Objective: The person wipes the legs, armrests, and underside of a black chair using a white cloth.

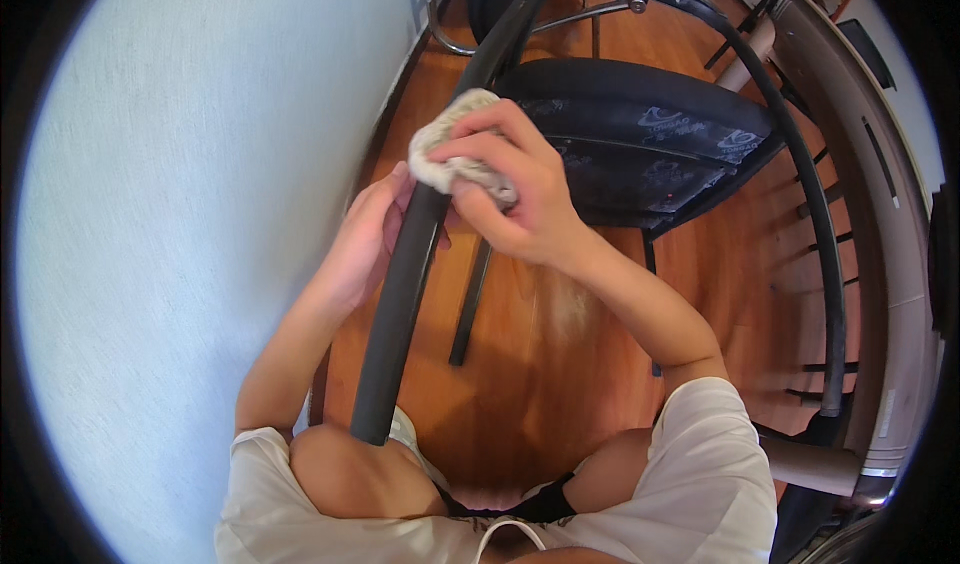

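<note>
My right hand (517,181) is closed on a crumpled whitish cloth (457,144), pressed onto a thick black chair leg (401,309). This leg slants from the chair frame at the top towards my left knee. My left hand (379,226) is on the leg's left side, just below the cloth, with its fingers partly behind the leg; its thumb is near the cloth. The black chair seat (637,144) shows its underside, covered in dark fabric with printed marks, and lies beyond my right hand. A curved black frame tube (814,204) arches around to the right.
A pale blue wall (187,189) rises close on my left. Below is a reddish wood floor (540,354). A brown table (892,249) stands on its side or edge at the far right, and a chrome-legged chair (450,42) stands at the top.
</note>
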